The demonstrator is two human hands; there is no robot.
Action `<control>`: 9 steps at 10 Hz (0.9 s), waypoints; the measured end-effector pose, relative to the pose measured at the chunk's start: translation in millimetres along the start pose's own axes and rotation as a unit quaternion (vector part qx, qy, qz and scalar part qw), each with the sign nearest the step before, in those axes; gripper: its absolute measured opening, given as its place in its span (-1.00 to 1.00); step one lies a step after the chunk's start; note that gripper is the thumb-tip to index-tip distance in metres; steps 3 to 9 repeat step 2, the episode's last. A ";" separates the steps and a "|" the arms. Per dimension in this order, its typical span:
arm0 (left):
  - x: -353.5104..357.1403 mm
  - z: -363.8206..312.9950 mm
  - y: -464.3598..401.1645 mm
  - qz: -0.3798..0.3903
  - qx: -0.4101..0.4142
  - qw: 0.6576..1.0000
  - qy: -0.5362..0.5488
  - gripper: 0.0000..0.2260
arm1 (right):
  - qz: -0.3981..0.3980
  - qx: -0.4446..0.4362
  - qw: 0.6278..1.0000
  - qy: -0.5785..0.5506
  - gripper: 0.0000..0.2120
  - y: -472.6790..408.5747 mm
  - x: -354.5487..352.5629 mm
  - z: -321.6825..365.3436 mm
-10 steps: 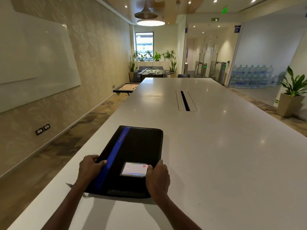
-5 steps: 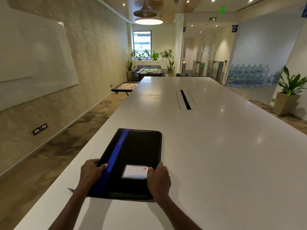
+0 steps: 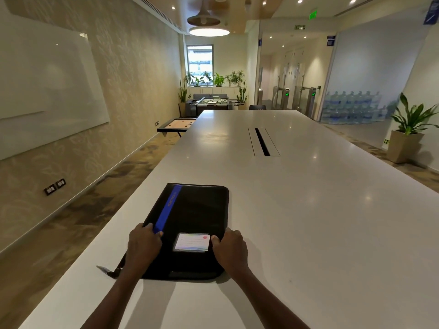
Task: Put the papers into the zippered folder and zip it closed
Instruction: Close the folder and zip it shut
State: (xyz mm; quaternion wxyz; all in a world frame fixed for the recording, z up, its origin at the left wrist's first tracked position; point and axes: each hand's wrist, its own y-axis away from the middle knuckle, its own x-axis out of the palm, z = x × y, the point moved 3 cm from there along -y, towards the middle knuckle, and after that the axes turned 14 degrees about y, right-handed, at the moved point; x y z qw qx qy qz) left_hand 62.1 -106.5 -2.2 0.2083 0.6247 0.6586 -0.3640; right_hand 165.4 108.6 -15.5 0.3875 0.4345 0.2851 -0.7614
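folder (image 3: 190, 214) stripe lettering too blurred to read. left hand (image 3: 142, 245) and right hand (image 3: 231, 250) rest on its sides, fingers curled over the edges.

Black zippered folder (image 3: 190, 224) at lower centre, with one blue stripe (image 3: 168, 208) along its left side and orange lettering on the stripe. White label card (image 3: 192, 242) with a small red spot near its lower edge. White glossy table (image 3: 308, 210). Beige wall (image 3: 133, 91) with pale leaf pattern at left. Green exit sign (image 3: 312, 14) at upper right. Mottled brown floor (image 3: 71, 217).
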 end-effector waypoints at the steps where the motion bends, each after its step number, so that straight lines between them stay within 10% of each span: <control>1: 19.6 -19.2 7.8 0.035 0.035 0.998 0.046 -0.52 | -0.037 -0.026 0.998 0.034 -0.63 -3.9 -9.5 -7.5; 9: 39.0 -46.2 12.4 0.074 0.090 0.990 0.084 -0.37 | -0.093 -0.062 0.991 0.068 -0.50 -9.8 -23.5 -20.4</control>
